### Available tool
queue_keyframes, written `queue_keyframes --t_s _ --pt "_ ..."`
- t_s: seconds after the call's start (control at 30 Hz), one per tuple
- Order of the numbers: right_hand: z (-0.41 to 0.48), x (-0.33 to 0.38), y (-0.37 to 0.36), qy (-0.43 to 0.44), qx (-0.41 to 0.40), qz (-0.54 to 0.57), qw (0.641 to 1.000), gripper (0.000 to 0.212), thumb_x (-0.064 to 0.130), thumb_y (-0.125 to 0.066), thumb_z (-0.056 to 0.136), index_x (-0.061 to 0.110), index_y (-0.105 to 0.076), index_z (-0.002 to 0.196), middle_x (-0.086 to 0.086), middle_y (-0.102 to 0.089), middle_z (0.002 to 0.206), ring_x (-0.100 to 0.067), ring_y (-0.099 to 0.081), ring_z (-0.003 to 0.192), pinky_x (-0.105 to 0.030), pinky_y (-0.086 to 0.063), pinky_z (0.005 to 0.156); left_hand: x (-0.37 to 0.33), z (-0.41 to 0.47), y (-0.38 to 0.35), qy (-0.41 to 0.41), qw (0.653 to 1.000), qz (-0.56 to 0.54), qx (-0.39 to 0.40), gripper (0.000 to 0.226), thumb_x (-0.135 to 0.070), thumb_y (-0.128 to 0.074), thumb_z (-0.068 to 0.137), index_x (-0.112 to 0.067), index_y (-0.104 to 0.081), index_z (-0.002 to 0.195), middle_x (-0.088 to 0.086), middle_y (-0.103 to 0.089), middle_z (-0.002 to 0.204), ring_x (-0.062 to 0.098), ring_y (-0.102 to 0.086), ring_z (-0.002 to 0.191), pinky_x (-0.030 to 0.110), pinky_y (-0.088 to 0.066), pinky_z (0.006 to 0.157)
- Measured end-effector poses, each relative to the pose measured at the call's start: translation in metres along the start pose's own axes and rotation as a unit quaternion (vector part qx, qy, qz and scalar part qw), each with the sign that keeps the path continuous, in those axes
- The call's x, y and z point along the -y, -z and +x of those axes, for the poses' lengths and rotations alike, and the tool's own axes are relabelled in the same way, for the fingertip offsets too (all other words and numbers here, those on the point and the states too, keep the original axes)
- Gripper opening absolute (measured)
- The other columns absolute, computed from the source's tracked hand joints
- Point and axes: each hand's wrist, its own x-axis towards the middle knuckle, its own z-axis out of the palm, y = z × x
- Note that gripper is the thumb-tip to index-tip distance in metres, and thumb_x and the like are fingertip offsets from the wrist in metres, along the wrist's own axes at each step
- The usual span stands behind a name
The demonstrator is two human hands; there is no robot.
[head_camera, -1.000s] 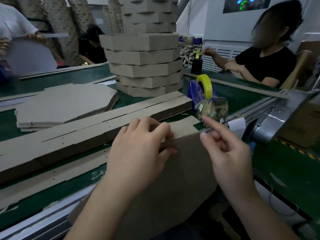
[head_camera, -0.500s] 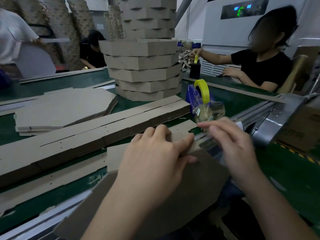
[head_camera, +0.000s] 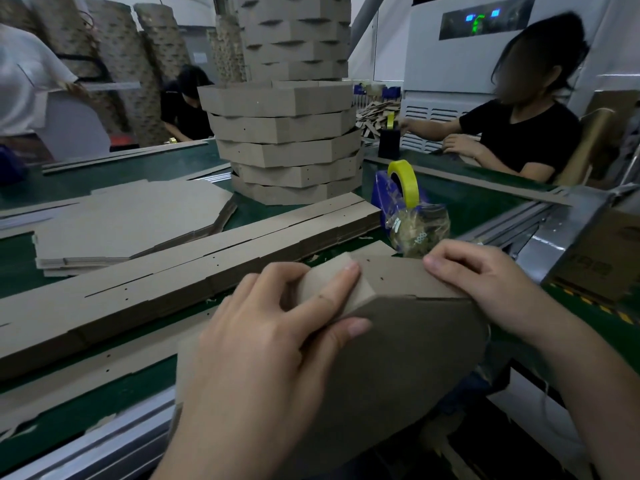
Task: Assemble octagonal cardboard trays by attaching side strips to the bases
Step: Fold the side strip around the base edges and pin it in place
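An octagonal cardboard base (head_camera: 408, 344) leans tilted against the near edge of the green table, with a brown side strip (head_camera: 391, 275) folded along its upper edges. My left hand (head_camera: 273, 341) grips one folded strip segment and the base edge, fingers on top and thumb pressing below. My right hand (head_camera: 485, 282) holds the strip against the base's upper right edge, fingers curled over it. Most of the base's left part is hidden behind my left hand.
Long flat side strips (head_camera: 194, 268) lie stacked across the green table (head_camera: 138, 174). Flat octagonal bases (head_camera: 131, 220) sit at the left. A tall stack of finished trays (head_camera: 287, 133) stands behind. A blue dispenser with yellow tape (head_camera: 401, 188) and a clear bag (head_camera: 419, 230) sit right. Other people work around.
The base has been lifted and turned toward me. My left hand shifted to grip a bent strip segment; my right hand moved onto the strip along the upper right edge.
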Motion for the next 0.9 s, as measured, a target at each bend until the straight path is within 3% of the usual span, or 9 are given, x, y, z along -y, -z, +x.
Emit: queue_keyframes --t_s 0.07,0.33,0.47,0.67,0.8,0.9 --pt "-0.004 -0.001 -0.003 0.008 -0.018 0.026 0.999 0.024 0.044 -0.055 0.085 0.026 -0.069 0.078 0.007 -0.065 0.08 -0.004 -0.06 0.078 -0.011 -0.042 0.068 0.002 -0.006 -0.004 0.01 0.999 -0.037 -0.01 0.045 -0.058 -0.042 0.086 -0.047 -0.056 0.127 -0.008 -0.059 0.108 0.019 -0.059 0.095 0.041 -0.052 0.064" --pt "-0.004 -0.004 -0.023 0.094 -0.128 -0.034 0.987 0.025 0.024 -0.057 0.087 0.007 -0.072 0.078 0.002 -0.064 0.074 -0.008 -0.058 0.074 -0.018 -0.042 0.067 0.015 -0.001 -0.003 0.017 0.995 -0.087 0.048 0.049 -0.061 -0.039 0.086 -0.048 -0.048 0.133 -0.012 -0.054 0.113 0.014 -0.055 0.101 0.039 -0.05 0.079" --pt "0.001 0.002 -0.031 0.126 -0.135 -0.067 0.981 0.024 0.023 -0.06 0.089 0.007 -0.073 0.078 0.002 -0.063 0.07 -0.005 -0.057 0.071 -0.012 -0.039 0.064 0.008 0.015 -0.002 -0.008 0.994 -0.068 0.079 0.046 -0.062 -0.038 0.085 -0.049 -0.058 0.124 -0.011 -0.051 0.116 0.011 -0.052 0.106 0.034 -0.049 0.083" --pt "0.005 0.014 -0.025 0.143 -0.145 -0.086 0.975 0.02 0.022 -0.06 0.087 0.011 -0.075 0.08 0.009 -0.062 0.071 -0.004 -0.057 0.069 -0.011 -0.039 0.063 0.011 0.017 -0.005 -0.006 0.992 -0.119 0.043 0.04 -0.063 -0.042 0.083 -0.049 -0.066 0.112 -0.01 -0.053 0.112 0.012 -0.053 0.106 0.034 -0.048 0.083" --pt "0.004 0.012 -0.032 0.129 -0.121 -0.112 0.978 0.023 0.027 -0.061 0.085 0.01 -0.077 0.083 0.003 -0.065 0.072 -0.008 -0.058 0.069 -0.02 -0.044 0.063 0.022 0.008 -0.011 0.006 0.987 -0.135 0.087 0.035 -0.064 -0.047 0.082 -0.055 -0.061 0.113 -0.011 -0.049 0.113 0.007 -0.05 0.106 0.024 -0.044 0.087" --pt "0.004 0.013 -0.038 0.123 -0.118 -0.109 0.979 0.022 0.027 -0.063 0.086 0.01 -0.076 0.083 0.005 -0.062 0.073 -0.007 -0.058 0.07 -0.02 -0.042 0.063 0.023 0.014 -0.009 -0.025 0.989 -0.066 0.127 0.04 -0.062 -0.039 0.086 -0.052 -0.06 0.118 -0.01 -0.052 0.113 0.01 -0.053 0.104 0.031 -0.048 0.084"
